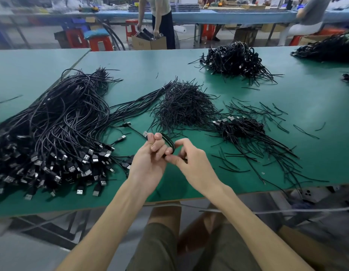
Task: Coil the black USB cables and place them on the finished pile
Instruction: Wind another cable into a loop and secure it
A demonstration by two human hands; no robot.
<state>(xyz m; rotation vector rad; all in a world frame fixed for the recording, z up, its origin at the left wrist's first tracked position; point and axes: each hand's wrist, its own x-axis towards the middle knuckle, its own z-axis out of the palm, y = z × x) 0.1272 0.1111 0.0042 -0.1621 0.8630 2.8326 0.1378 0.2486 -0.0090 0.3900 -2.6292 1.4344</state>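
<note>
- Two grips met just above the near part of the green counter (140, 71). The left grip (150, 159) had its fingers curled round a small black coiled cable (169, 142), and a silver USB plug (145, 133) poked out past the fingertips.
- The right grip (191, 163) pinched the lower side of that same coil between thumb and forefinger.
- A big sprawl of loose cables (52, 133) lay to the left, with its plugs massed toward the near edge.
- Past the grips sat a heap of thin black ties (185, 108). Just right of it was a small heap of coiled cables (242, 127) among scattered ties.
- Farther back on the right lay a larger heap of bundled cables (234, 59).
- Beyond the counter a person stood over a cardboard box (148, 43).
</note>
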